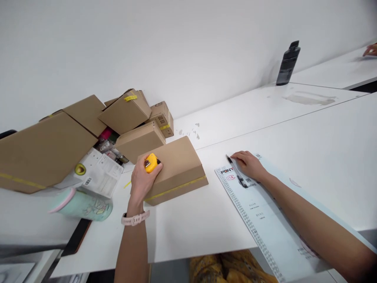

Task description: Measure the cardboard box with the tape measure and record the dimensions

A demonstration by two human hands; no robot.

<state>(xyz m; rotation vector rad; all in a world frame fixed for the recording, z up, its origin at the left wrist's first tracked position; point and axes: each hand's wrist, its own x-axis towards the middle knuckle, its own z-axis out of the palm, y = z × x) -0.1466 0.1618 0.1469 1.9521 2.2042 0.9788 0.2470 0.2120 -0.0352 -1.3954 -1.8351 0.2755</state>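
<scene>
My left hand (143,179), with a pink band on the wrist, grips a yellow tape measure (151,162) against the near left part of a closed cardboard box (176,161). Yellow tape runs along the box's front side. A short yellow strip (127,184) shows left of that hand; whether it belongs to the tape measure I cannot tell. My right hand (250,165) rests on a spiral-bound printed report (259,220), fingers loosely bent and not closed round anything. Beside its fingertips a black pen (237,171) lies on the cover.
Several cardboard boxes (125,112) are piled at the back left, near a white printed package (97,173). A mint-green tumbler (85,204) lies nearer on the left. A dark bottle (288,65) stands by the wall; another person's hand (371,50) shows far right.
</scene>
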